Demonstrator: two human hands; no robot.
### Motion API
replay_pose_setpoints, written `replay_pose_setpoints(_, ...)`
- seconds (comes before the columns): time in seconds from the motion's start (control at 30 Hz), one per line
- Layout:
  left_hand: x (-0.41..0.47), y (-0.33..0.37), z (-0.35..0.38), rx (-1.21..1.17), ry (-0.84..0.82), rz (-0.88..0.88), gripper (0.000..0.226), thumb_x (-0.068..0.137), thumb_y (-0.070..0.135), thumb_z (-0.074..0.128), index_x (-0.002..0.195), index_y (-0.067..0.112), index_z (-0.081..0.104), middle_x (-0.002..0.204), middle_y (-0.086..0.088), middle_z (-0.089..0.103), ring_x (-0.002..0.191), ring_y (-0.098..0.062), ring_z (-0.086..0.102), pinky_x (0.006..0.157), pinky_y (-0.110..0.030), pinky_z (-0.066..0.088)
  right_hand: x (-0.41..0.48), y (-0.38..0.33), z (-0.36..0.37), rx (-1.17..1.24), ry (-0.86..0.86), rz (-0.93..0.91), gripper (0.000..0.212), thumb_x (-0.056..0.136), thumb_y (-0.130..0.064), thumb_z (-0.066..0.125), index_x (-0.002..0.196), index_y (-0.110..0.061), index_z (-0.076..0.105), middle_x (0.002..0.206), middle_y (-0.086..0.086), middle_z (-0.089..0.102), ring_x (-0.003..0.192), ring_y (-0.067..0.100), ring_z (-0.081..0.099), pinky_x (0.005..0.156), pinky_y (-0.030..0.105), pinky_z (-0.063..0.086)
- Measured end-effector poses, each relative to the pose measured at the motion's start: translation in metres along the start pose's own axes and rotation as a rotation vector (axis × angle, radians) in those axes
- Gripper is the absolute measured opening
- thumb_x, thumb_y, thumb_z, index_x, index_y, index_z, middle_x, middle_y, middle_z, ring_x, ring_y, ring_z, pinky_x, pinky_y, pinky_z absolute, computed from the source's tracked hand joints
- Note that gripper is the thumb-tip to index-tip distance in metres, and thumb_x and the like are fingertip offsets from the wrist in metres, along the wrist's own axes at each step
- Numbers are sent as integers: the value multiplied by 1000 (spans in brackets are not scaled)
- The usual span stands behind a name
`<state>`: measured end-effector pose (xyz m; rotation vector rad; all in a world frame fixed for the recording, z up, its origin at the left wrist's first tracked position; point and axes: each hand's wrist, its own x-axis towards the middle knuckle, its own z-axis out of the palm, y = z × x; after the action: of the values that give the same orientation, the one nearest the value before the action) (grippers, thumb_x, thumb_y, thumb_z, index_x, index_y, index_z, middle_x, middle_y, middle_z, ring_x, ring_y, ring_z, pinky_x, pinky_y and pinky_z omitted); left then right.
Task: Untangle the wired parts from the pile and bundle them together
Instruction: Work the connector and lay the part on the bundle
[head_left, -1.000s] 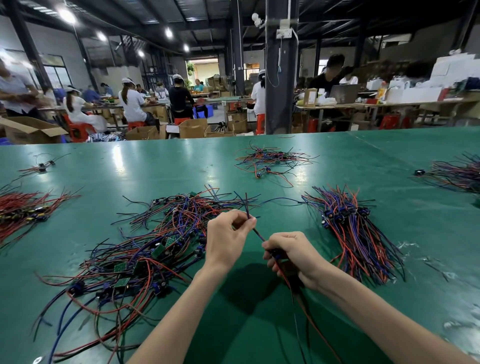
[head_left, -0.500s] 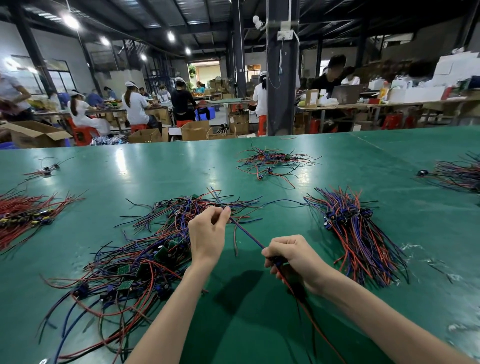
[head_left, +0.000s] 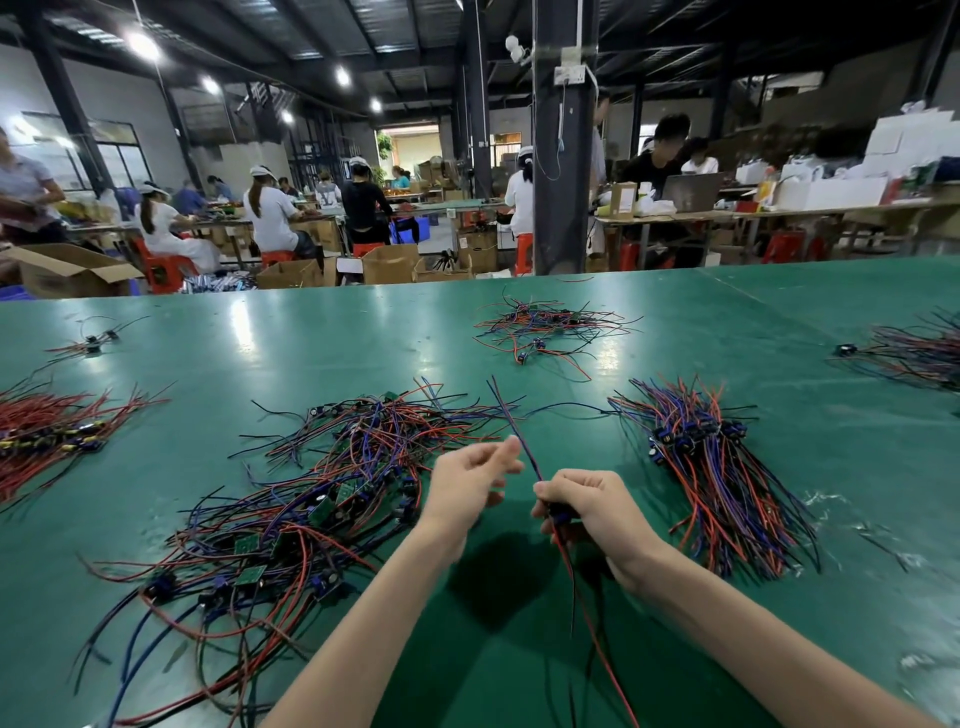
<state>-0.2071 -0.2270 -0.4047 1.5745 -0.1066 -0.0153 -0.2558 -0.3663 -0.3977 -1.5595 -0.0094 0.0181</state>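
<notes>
Beside the messy red-and-blue wire pile, we grip one thin wired part in our curled right hand. Our raised left hand is loose, empty.

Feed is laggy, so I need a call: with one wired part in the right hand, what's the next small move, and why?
Probably carry the wired part to the right and lay it on the aligned bundle. The right hand grips it, its wires look clear of the tangled pile, and the left hand holds nothing.
</notes>
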Motion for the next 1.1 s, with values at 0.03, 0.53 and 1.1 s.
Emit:
replay_pose_setpoints(0.03,-4,-1,6,18,-77,-10,17,86,30,65,80,16,72,67,8,69,59,-3,55,59,-17,46,0,1,0,17,8,4,39,86,-5,60,48,-13,62,56,7,62,42,10,53,41,17,41)
replay_pose_setpoints(0.53,11,8,-28,-62,272,90,17,82,11,72,66,9,73,61,-5,58,53,-10,41,54,-20,37,-10,-1,8,-118,-125,0,40,81,-5,60,43,-16,58,53,3,62,43,10,49,43,17,35)
replay_pose_setpoints(1.1,-18,5,15,-53,-249,-154,30,95,31,52,82,9,67,67,2,69,51,-2,54,50,-12,42,1,-3,-7,49,186,-57,31,87,-13,63,56,-9,62,44,-10,51,41,-3,42,53,16,33)
